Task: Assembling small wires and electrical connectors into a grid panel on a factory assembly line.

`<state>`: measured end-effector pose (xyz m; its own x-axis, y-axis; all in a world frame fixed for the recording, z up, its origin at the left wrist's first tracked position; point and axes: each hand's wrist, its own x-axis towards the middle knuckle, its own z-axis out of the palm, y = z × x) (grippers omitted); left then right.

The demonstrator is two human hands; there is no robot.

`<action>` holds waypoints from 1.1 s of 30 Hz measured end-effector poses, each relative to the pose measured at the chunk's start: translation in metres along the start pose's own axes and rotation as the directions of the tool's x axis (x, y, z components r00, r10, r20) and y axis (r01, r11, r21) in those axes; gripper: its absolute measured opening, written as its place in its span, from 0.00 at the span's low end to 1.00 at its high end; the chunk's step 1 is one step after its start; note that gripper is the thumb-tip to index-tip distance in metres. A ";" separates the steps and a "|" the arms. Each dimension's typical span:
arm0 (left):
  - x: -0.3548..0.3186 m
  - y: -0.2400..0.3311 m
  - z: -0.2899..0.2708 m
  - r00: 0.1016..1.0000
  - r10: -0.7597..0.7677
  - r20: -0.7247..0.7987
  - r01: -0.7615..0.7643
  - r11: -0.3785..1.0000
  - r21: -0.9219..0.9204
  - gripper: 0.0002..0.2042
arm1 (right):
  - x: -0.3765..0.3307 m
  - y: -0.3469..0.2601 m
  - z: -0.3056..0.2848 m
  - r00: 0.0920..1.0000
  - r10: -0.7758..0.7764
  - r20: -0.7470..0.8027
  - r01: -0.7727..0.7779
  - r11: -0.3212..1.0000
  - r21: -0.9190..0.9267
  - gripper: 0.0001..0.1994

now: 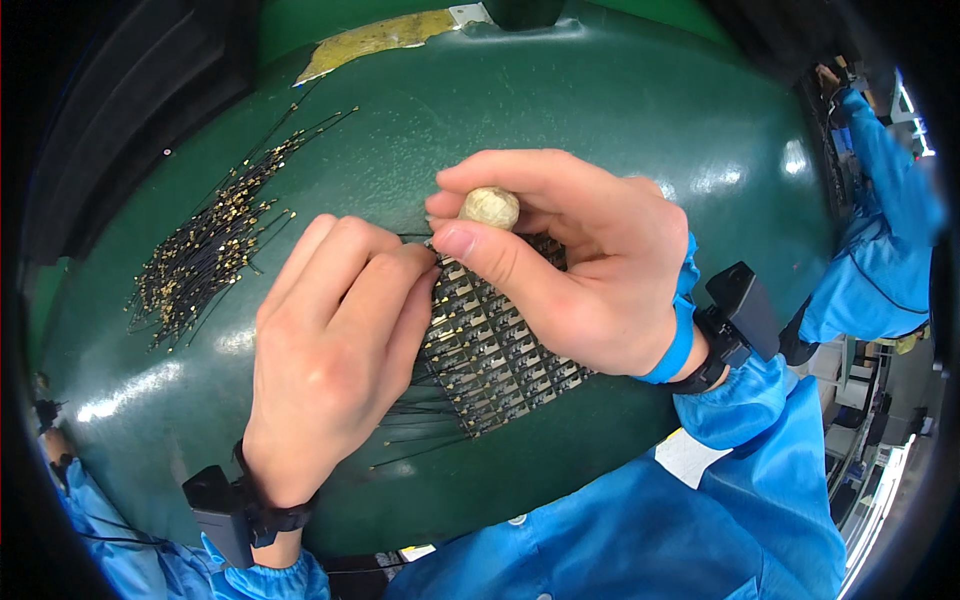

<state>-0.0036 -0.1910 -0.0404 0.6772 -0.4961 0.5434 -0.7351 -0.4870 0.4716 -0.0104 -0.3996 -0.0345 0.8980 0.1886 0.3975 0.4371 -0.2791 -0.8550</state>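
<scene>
Blue sleeves frame the bottom of the view, and from them both hands come up over a panel of small circuit boards [495,345] lying on the green mat [620,120]. Over the panel's upper edge the right hand [575,270] pinches a small tan, knob-like tool [489,207] between thumb and forefinger, its other fingers curled above; held upright and close, it looks set to press straight down onto the panel. At the panel's left edge the left hand [335,350] lies with fingers pressed together and tips bent onto the boards, seemingly pinning the panel so that it does not slide; whether those tips also grip a wire I cannot tell. Thin black wires [415,430] trail out from under the panel's lower left. Well left of the panel a loose bundle of black wires with gold tips [210,245] is fanned out within reach, apparently as stock.
</scene>
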 end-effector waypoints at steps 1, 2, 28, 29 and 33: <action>0.000 -0.001 0.001 1.000 0.001 -0.001 -0.001 1.000 0.002 0.11 | 0.000 -0.001 0.001 1.000 0.016 0.001 -0.016 1.000 -0.007 0.15; 0.000 -0.001 0.001 1.000 -0.004 -0.015 0.004 1.000 -0.002 0.11 | 0.000 -0.002 0.000 0.999 0.032 0.002 -0.032 0.999 -0.014 0.16; -0.008 -0.002 -0.001 0.998 -0.051 -0.024 0.049 0.995 -0.082 0.14 | 0.005 -0.013 -0.001 0.978 -0.174 0.114 0.202 0.925 -0.321 0.11; -0.010 -0.002 -0.002 0.998 -0.055 -0.031 0.053 0.996 -0.077 0.14 | 0.005 -0.014 -0.002 0.976 -0.179 0.121 0.209 0.925 -0.318 0.11; -0.009 -0.001 -0.002 0.998 -0.058 -0.012 0.057 0.996 -0.068 0.12 | 0.001 -0.015 0.000 0.994 0.110 0.027 -0.106 0.987 -0.124 0.11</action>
<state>-0.0091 -0.1847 -0.0438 0.7184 -0.4580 0.5236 -0.6956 -0.4647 0.5478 -0.0156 -0.3949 -0.0213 0.9389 0.1822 0.2920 0.3426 -0.4124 -0.8441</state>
